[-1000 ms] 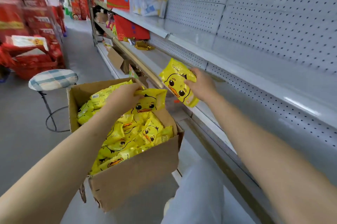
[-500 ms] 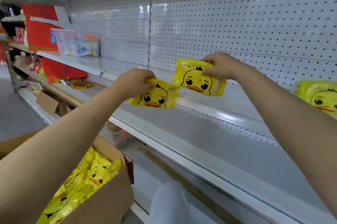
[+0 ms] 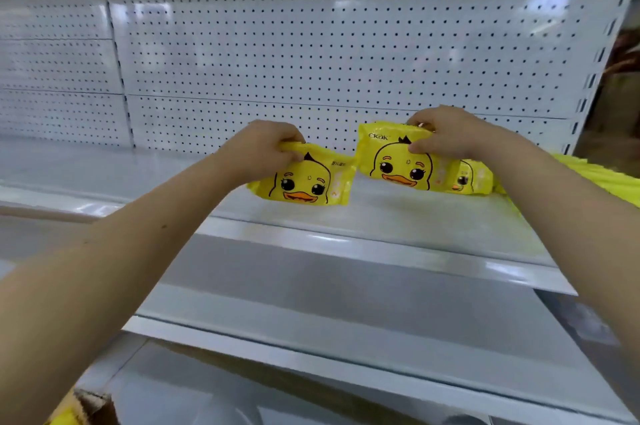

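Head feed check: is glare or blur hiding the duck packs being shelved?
Head view: left pack in the left hand and right pack in the right hand both read sharp; light glares in streaks along the shelf edge and in patches on the pegboard; the wide lens bows the shelf lines; the cardboard box at bottom left is blurred.

left pack (image 3: pixel 304 182): yellow, duck face, orange beak
right pack (image 3: pixel 398 165): same yellow duck print
shelf (image 3: pixel 346 237): white
back panel (image 3: pixel 311 44): white, dotted holes
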A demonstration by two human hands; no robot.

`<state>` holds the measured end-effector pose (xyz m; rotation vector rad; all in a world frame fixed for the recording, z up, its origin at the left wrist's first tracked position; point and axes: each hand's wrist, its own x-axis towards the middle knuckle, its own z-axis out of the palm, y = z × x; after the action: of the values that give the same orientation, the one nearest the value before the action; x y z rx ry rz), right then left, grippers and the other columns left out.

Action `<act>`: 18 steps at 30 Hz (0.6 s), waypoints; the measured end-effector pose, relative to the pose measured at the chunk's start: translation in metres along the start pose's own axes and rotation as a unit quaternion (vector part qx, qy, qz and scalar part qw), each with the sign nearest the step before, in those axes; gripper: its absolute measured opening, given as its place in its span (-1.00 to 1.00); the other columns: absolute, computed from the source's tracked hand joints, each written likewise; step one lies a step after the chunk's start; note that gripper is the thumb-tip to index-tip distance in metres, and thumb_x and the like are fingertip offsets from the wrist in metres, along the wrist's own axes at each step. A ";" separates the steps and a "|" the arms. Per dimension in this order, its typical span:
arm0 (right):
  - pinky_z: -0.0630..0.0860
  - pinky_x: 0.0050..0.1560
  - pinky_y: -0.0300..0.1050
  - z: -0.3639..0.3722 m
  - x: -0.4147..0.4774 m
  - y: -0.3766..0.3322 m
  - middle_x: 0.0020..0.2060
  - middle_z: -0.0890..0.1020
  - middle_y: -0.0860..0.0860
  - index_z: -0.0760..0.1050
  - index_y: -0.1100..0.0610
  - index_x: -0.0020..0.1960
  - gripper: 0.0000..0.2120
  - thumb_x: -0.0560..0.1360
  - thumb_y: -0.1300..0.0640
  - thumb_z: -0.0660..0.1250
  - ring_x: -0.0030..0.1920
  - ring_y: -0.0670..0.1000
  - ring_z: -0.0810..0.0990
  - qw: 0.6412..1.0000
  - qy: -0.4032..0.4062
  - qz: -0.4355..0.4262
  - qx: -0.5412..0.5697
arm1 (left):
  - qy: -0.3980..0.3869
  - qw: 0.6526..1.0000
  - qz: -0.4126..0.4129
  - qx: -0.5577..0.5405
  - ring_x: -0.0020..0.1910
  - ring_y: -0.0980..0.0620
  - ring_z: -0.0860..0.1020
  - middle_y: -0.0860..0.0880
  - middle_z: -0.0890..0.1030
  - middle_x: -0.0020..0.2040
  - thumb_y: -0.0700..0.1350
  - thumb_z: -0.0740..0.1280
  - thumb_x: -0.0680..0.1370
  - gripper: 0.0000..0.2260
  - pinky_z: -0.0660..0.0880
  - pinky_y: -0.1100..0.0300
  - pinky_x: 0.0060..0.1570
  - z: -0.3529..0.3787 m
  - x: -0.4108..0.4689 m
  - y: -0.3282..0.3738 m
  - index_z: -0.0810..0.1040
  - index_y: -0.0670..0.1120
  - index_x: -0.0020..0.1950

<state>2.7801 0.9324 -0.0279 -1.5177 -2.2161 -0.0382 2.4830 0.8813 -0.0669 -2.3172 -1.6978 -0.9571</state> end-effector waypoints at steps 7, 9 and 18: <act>0.28 -0.01 -0.18 -0.001 0.003 0.062 0.26 0.48 0.07 0.42 0.04 0.33 -0.59 0.49 0.13 0.36 0.11 0.03 0.42 0.996 0.057 0.074 0.008 | 0.004 0.997 0.031 -0.065 -0.01 0.03 0.49 0.06 0.56 -0.04 -0.06 0.32 0.52 -0.84 0.46 0.11 0.01 0.056 0.064 0.038 0.57 0.02 0.09; 0.30 -0.02 -0.16 0.000 0.005 0.076 0.29 0.46 0.08 0.39 0.04 0.34 -0.59 0.51 0.16 0.33 0.12 0.08 0.43 0.994 0.069 0.088 -0.008 | 0.007 0.996 0.039 -0.083 -0.01 0.01 0.50 0.08 0.54 -0.08 -0.07 0.31 0.53 -0.85 0.48 0.10 -0.01 0.073 0.080 0.046 0.57 0.02 0.08; 0.42 -0.21 -0.11 0.016 0.030 0.118 0.26 0.47 0.14 0.32 0.00 0.39 -0.58 0.56 0.19 0.25 -0.19 0.08 0.50 0.988 0.085 0.128 -0.024 | 0.037 0.991 0.040 -0.122 -0.05 -0.05 0.47 -0.05 0.54 -0.15 -0.07 0.29 0.55 -0.83 0.36 0.15 -0.12 0.124 0.141 0.054 0.57 0.01 0.13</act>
<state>2.8703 1.0096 -0.0578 -1.7456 -1.8889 -0.1369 2.6081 1.0314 -0.0741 -2.4400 -1.5233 -1.2815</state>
